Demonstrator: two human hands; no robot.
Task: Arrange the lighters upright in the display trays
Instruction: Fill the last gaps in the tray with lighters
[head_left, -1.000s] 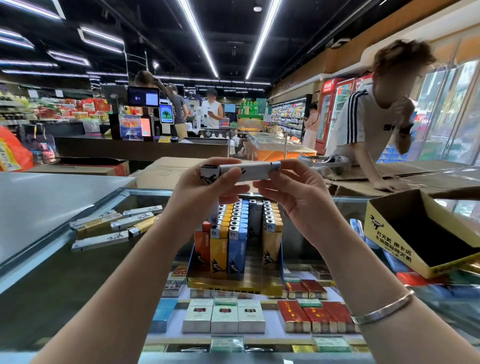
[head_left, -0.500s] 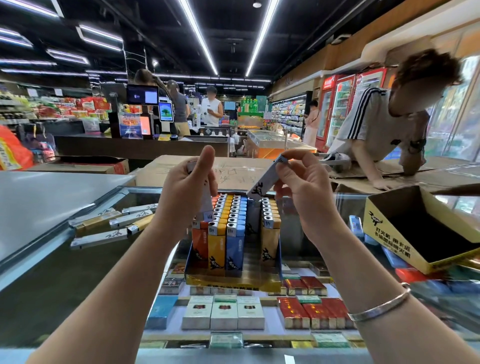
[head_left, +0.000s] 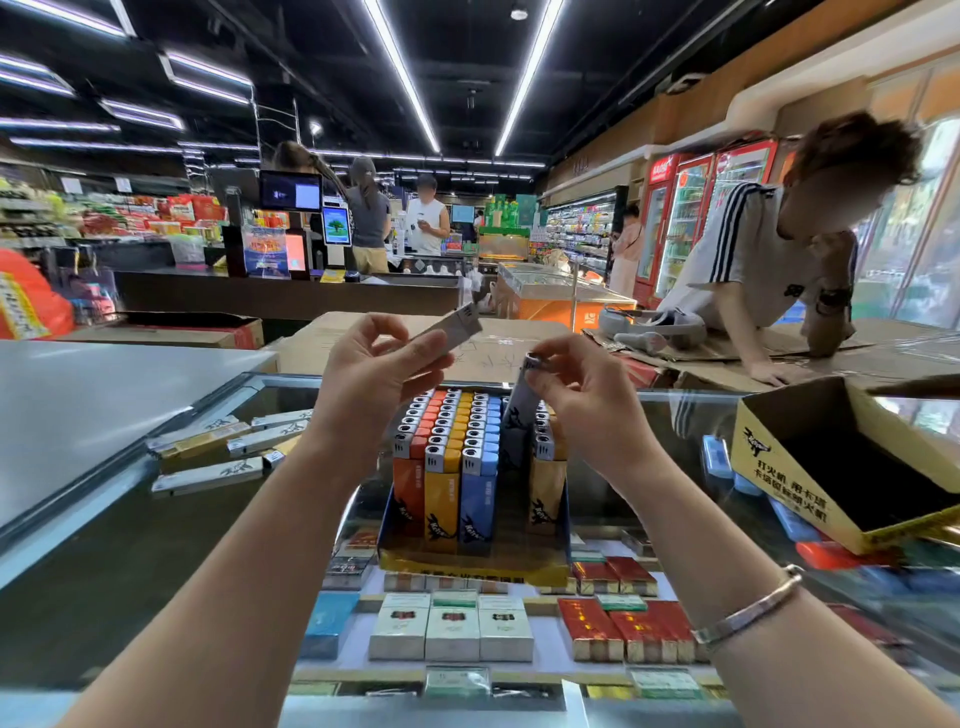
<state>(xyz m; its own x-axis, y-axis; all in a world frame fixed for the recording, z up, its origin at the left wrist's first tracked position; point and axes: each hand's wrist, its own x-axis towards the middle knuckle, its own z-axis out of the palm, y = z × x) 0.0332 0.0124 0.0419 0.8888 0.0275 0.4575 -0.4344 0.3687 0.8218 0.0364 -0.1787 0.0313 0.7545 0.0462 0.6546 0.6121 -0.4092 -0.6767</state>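
Right hand (head_left: 587, 400) pinches grey lighter (head_left: 519, 410) upright, directly above tray (head_left: 467, 564) gap; left hand (head_left: 374, 374) holds tilted lighter (head_left: 447, 330).

Counter: a glass top (head_left: 119, 587) is seen, with a grey surface (head_left: 93, 395) adjoining at the left.
Under the glass: white packs (head_left: 452, 626) and red packs (head_left: 631, 631) are laid in rows.
Cardboard: a flattened sheet (head_left: 498, 353) is spread behind the counter.
Person: a striped white shirt (head_left: 737, 260) is worn; one hand is pressed on the cardboard.
Background: a checkout screen (head_left: 290, 191) and red drink fridges (head_left: 685, 218) are lit.
Ceiling: long light strips (head_left: 405, 78) are mounted.
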